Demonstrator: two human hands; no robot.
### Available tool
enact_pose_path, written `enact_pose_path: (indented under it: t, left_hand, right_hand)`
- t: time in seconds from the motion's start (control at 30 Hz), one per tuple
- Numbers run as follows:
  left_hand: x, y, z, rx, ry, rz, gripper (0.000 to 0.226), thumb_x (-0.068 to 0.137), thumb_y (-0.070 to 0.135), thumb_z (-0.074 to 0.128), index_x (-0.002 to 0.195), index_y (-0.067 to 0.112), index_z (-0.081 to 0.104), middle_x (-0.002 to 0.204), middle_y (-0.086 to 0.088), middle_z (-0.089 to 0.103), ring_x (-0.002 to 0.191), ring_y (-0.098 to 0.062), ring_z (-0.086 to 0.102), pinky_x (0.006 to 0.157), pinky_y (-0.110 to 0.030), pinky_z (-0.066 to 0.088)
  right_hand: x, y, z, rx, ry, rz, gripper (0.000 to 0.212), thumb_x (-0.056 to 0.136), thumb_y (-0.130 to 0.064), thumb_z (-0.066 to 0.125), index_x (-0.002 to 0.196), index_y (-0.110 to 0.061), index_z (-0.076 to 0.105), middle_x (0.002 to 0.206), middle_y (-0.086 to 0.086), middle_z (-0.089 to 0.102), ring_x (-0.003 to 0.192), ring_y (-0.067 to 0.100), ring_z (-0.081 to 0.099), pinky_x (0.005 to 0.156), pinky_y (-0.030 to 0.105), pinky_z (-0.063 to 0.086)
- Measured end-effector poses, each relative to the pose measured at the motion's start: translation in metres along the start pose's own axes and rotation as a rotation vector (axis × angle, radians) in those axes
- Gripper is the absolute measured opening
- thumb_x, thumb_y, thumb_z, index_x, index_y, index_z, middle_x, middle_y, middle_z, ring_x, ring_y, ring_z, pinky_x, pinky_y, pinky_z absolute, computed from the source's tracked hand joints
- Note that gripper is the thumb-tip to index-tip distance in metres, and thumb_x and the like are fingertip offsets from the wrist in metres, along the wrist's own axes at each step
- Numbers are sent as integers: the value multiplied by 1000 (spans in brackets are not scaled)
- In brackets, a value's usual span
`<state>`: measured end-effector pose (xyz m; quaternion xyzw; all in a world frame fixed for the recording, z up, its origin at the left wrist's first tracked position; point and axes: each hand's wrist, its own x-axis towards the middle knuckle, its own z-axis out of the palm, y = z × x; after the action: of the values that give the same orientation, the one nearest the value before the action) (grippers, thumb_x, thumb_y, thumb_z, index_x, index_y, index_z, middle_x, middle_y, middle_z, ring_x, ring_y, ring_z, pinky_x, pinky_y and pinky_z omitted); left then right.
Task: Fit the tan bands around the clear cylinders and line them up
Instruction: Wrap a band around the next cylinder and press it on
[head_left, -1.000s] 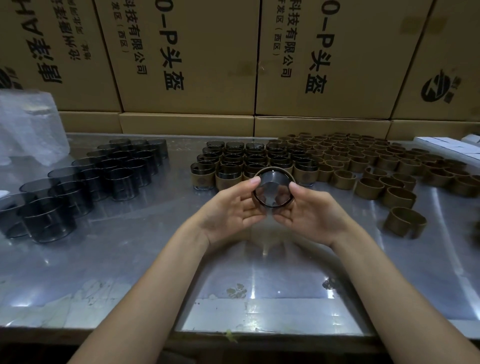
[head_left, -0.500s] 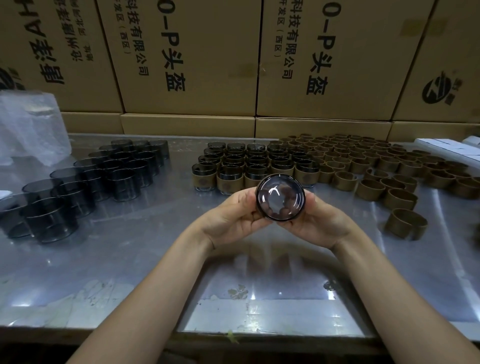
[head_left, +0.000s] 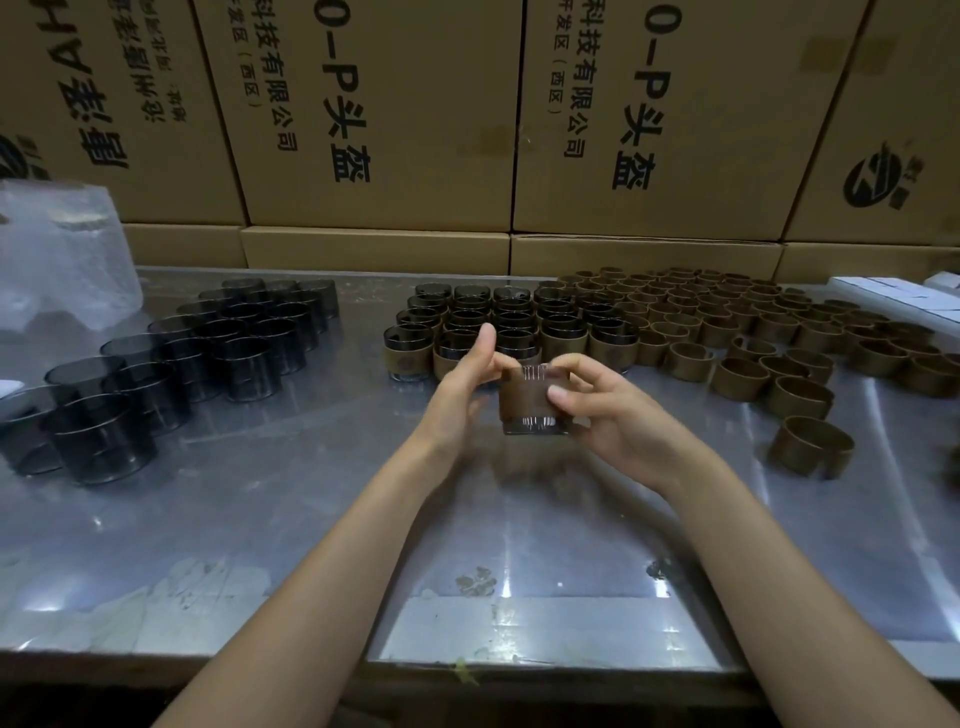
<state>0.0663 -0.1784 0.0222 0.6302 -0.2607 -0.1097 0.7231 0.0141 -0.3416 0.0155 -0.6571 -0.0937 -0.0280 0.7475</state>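
I hold one clear cylinder (head_left: 532, 423) upright just above the table, with a tan band (head_left: 524, 397) wrapped round its middle. My left hand (head_left: 465, 376) grips its left side, thumb raised. On the right side my right hand (head_left: 605, 402) pinches it, thumb on the band. Behind stand rows of banded cylinders (head_left: 511, 325). Bare dark cylinders (head_left: 171, 358) are grouped at the left. Loose tan bands (head_left: 769, 332) cover the right of the table.
The work happens on a metal table (head_left: 311, 493) topped by a glass sheet. Cardboard boxes (head_left: 395, 114) form a wall along the back. A clear plastic bag (head_left: 57, 254) sits at the far left; a white flat piece (head_left: 893, 299) lies at the far right.
The cylinder lay with its round end facing me; now it is turned upright, side on. Both hands have shifted their grip to its sides.
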Motion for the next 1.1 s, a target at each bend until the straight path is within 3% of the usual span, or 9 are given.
enact_pose_path:
  t: [0.07,0.13,0.3,0.47,0.57,0.7,0.83,0.93,1.1]
  left_hand:
    - [4,-6,0,97,11,45,47,89,62,40,70,27,67,100,-3,58,116,-24,50,112,-44,30]
    - [6,-13,0,181,-34,54,40,91,59,39,86,31,68,114,-5,58,124,-21,48,112,-41,32]
    - [8,-22,-3,324,33,109,22,101,34,41,114,31,58,113,18,59,104,9,53,83,-1,37]
    - [16,-27,-22,533,434,138,37,97,20,53,133,16,50,139,0,44,125,-14,44,102,-25,35]
    - [21,-33,-36,564,599,69,45,93,17,57,136,15,45,145,-3,32,131,-19,38,106,-29,31]
    - [30,-36,-51,374,771,-59,52,91,12,58,139,15,40,148,-4,22,128,-25,40,107,-39,37]
    - [38,-37,-59,393,702,-89,59,90,12,57,144,18,35,149,-4,32,128,-23,43,102,-31,36]
    - [41,-38,-61,406,637,-93,61,88,9,59,144,17,36,144,-4,44,127,-23,47,108,-41,39]
    - [43,-41,-62,472,640,-94,65,85,10,63,145,16,36,146,-4,40,125,-24,50,104,-45,43]
  right_hand:
    - [1,1,-5,-82,17,-27,20,75,-12,73,89,-24,65,102,3,64,88,18,69,75,31,55]
    - [1,4,-7,-182,50,-54,21,81,-8,67,87,-28,65,103,2,66,94,21,68,81,34,55]
    - [5,9,-15,-507,294,-96,24,87,-1,64,89,-24,56,120,4,56,118,25,54,94,36,49]
    - [16,19,-25,-709,471,-25,21,90,-8,63,100,-18,48,144,4,40,132,23,39,97,26,33]
    - [22,29,-25,-757,516,-45,47,86,-25,70,119,-20,36,138,3,39,127,21,41,93,26,36]
    - [32,34,-30,-822,684,20,80,78,-45,74,137,-16,29,145,8,31,129,24,41,94,29,38]
    - [48,37,-32,-923,761,129,81,76,-59,68,138,-17,35,142,7,36,125,26,46,89,33,44]
    - [57,37,-34,-992,808,201,80,78,-65,62,140,-20,38,143,4,44,124,26,50,89,40,47]
    - [62,40,-34,-1095,844,221,78,77,-71,57,136,-22,42,129,2,58,115,26,57,82,38,48]
